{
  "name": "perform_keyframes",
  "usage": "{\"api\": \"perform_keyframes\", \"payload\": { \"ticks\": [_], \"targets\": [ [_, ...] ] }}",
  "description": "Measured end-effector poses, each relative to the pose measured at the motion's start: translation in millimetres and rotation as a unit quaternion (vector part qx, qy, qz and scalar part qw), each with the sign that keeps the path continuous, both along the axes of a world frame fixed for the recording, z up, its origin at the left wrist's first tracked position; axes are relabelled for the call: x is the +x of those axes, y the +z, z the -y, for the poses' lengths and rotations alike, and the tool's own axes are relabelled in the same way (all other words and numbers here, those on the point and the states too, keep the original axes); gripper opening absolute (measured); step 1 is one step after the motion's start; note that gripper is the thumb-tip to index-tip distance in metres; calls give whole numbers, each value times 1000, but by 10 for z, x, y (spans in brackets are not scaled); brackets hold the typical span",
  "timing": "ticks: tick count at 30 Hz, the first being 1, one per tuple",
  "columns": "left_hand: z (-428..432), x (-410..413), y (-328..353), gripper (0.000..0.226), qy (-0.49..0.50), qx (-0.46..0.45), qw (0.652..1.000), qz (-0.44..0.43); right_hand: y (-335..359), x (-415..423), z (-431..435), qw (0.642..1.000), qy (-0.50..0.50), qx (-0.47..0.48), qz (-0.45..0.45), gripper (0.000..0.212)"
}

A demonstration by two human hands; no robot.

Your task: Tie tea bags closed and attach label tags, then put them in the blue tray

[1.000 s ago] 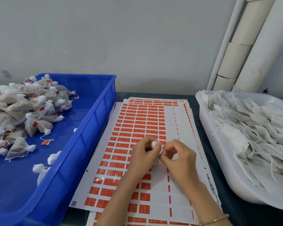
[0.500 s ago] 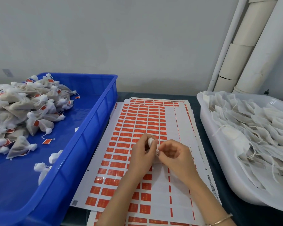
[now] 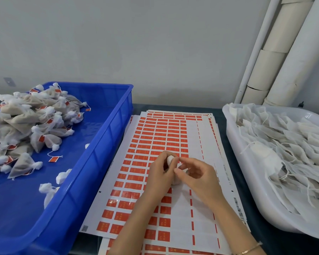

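My left hand point(image 3: 159, 174) grips a small white tea bag point(image 3: 170, 160) by its gathered top, over the sheets of orange label stickers point(image 3: 151, 142). My right hand point(image 3: 199, 178) is right beside it, thumb and forefinger pinching at the bag's neck; the bag's body is mostly hidden between the hands. The blue tray point(image 3: 107, 137) stands on the left with a heap of tied, tagged tea bags point(image 3: 29, 124) at its far left. A white tray point(image 3: 247, 181) on the right holds several flat untied bags point(image 3: 284, 150).
The sticker sheets lie stacked between the two trays on a dark table. A few loose tied bags point(image 3: 48, 188) lie near the blue tray's right wall. White pipes point(image 3: 276, 52) run up the wall at the back right.
My right hand's fingers have spread a little and shifted at the bag's neck, working the top. The left hand keeps its grip in the same place.
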State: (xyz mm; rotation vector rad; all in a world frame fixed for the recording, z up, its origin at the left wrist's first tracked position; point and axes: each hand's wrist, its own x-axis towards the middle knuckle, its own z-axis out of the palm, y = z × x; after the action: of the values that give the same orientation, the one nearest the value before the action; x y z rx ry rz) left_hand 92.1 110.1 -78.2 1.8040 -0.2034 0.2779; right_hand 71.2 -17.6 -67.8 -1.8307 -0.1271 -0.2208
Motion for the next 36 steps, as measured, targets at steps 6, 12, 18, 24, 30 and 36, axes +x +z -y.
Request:
{"api": "perform_keyframes", "payload": {
  "ticks": [6,12,18,24,30,36],
  "targets": [
    [-21,9,-3,13,0,3,1000,0,-18,-7,20,1000,11,-8,-28,20],
    [-19,4,1,10,-2,-4,1000,-2,-29,11,36,998,1,-61,-12,15],
    [-14,-1,21,7,5,-2,1000,-13,-30,1,25,999,14,-42,16,16],
    [-34,-5,23,12,-16,-13,1000,-19,-60,-20,-14,998,-5,-55,23,23],
    [-52,-7,33,26,-12,-19,999,-29,-70,3,13,997,-37,-65,21,11],
    [-70,-1,28,32,1,-24,999,-45,-61,4,14,998,-34,-46,39,18]
  ]
}}
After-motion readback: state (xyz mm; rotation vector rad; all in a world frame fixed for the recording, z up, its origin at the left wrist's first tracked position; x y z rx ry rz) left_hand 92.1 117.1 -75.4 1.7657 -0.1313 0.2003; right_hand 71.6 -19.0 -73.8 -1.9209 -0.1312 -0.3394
